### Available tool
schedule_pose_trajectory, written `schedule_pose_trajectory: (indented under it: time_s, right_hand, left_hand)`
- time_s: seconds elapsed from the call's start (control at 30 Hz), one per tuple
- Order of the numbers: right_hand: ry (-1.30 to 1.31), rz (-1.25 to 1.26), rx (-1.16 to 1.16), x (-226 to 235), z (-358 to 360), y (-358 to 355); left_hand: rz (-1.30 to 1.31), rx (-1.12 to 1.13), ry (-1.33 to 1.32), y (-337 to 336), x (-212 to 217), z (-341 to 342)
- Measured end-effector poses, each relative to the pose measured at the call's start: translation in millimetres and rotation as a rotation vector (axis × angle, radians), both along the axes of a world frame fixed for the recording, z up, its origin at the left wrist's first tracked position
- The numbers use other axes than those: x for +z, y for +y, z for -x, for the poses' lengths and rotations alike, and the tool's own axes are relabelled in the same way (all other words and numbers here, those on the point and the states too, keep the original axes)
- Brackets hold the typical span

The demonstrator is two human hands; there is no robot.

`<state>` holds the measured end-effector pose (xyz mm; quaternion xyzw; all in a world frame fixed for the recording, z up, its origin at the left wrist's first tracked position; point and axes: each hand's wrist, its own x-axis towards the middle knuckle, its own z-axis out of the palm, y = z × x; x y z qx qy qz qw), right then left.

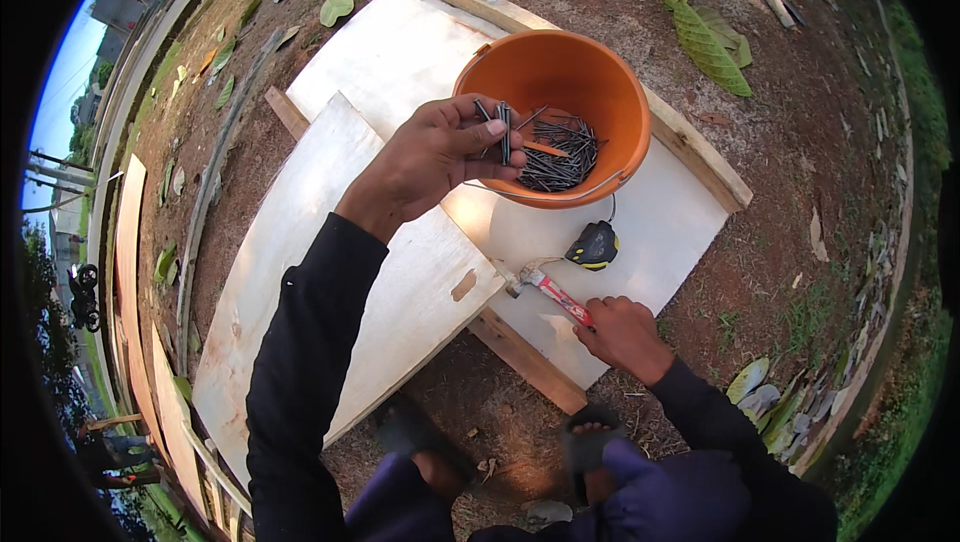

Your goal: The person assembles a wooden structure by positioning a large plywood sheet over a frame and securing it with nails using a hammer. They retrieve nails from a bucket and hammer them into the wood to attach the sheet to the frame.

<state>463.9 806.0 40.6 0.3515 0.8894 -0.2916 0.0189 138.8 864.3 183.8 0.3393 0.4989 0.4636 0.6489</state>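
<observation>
Big boards (330, 332), hammer (560, 299), nails (506, 134)

Has an orange bucket (610, 82) on the pale boards. Holds hands apart. Grips the hammer by its red handle in the right hand (625, 340). Has a tape measure (594, 245) near the bucket. Pinches nails in the left hand (430, 157), over the bucket, with more inside.

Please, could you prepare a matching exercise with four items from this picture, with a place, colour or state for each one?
Column one:
1. bucket
2. hammer
3. tape measure
4. left hand

Column two:
A. black and yellow, lying on the pale panel
B. holding several nails
C. held in the right hand
D. orange and round

Right pairs: 1-D, 2-C, 3-A, 4-B.
</observation>
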Motion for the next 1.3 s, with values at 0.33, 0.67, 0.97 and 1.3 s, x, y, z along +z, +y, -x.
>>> schedule_pose_trajectory:
  time_s: [0.33,0.67,0.97,1.3]
  right_hand:
    - [0.933,0.977,-0.314,83.8,70.6,-4.3]
    - [0.735,1.552,-0.3,50.6,39.3,-84.8]
    - [0.793,1.402,-0.381,39.0,32.9,-116.6]
    - [0.69,0.999,-0.166,24.8,47.7,-117.8]
  left_hand:
    - [0.302,0.03,0.251,-121.3,32.1,-45.7]
    - [0.374,0.079,0.101,-244.6,-15.2,-118.7]
    - [0.446,0.489,-0.299,-289.4,-54.5,-155.0]
    - [0.567,0.306,-0.083,-291.2,-51.7,-143.3]
